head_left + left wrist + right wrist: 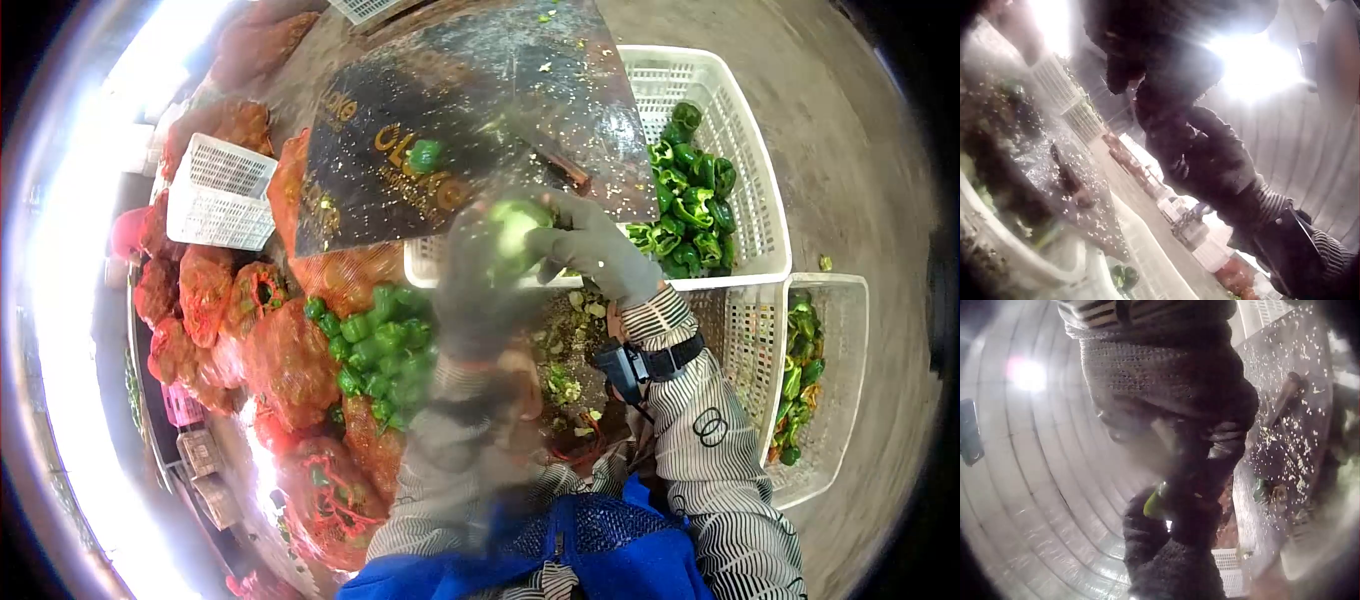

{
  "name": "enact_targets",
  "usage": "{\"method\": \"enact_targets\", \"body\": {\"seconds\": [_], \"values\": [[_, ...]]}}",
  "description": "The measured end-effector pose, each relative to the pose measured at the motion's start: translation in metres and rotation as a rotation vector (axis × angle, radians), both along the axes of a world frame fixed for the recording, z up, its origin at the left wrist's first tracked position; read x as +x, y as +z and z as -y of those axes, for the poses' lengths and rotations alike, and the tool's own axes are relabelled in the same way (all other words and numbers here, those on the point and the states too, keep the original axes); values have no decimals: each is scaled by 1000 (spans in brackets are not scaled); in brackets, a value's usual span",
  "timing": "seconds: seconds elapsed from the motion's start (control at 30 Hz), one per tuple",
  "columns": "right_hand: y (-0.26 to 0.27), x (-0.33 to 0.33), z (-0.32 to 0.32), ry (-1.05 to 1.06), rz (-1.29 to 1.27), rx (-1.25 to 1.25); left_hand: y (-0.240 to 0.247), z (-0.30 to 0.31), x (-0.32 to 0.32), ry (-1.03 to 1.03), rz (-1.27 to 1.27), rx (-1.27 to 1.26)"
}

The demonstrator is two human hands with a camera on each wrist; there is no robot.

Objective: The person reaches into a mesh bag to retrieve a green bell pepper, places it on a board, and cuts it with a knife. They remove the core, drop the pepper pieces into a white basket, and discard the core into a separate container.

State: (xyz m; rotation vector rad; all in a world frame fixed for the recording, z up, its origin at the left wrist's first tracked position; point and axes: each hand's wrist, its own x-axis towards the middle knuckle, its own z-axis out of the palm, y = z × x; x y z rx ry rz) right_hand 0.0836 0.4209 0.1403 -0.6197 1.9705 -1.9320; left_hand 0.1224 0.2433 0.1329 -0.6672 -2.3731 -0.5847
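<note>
Both hands wear grey gloves and meet at a pale green bell pepper (518,232) just over the board's near edge. My left hand (478,285), blurred, grips it from the left. From the right, my right hand (605,250) holds it with curled fingers. In the right wrist view a bit of the green pepper (1155,503) shows between the dark gloves. Beyond the hands, a knife with a brown handle (568,170) lies on the dark board (350,215). One green bell pepper (424,156) sits on the board's left part among pale seeds.
A white crate (765,215) of green peppers stands right of the board, another white crate (845,400) nearer. Whole green peppers (375,340) are heaped on the left by red mesh sacks (290,365). Cut scraps (565,375) lie below the hands. A white basket (215,190) stands far left.
</note>
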Motion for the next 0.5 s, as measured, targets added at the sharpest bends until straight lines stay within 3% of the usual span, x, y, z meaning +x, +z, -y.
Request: {"method": "enact_targets", "body": {"seconds": [0.07,0.1,0.13,0.2,0.27,0.33,0.4,0.47,0.5], "values": [[3,3,7,-64,34,-84,13,-9,9,143,42,142],[-4,-1,13,-85,-146,-104,15,-14,12,234,-1,143],[-5,-2,17,-78,-147,-95,17,-12,13,240,-2,152],[-5,-2,24,-155,163,-186,17,-6,13,190,-51,122],[6,-1,29,-151,224,-118,16,2,11,200,-103,25],[6,0,36,-214,236,-100,17,6,17,208,162,112],[1,2,45,-246,224,-135,10,12,14,205,229,210],[1,6,49,-289,28,-5,15,19,12,94,25,-67],[-6,7,52,-317,-61,85,4,21,16,75,347,165]]}}
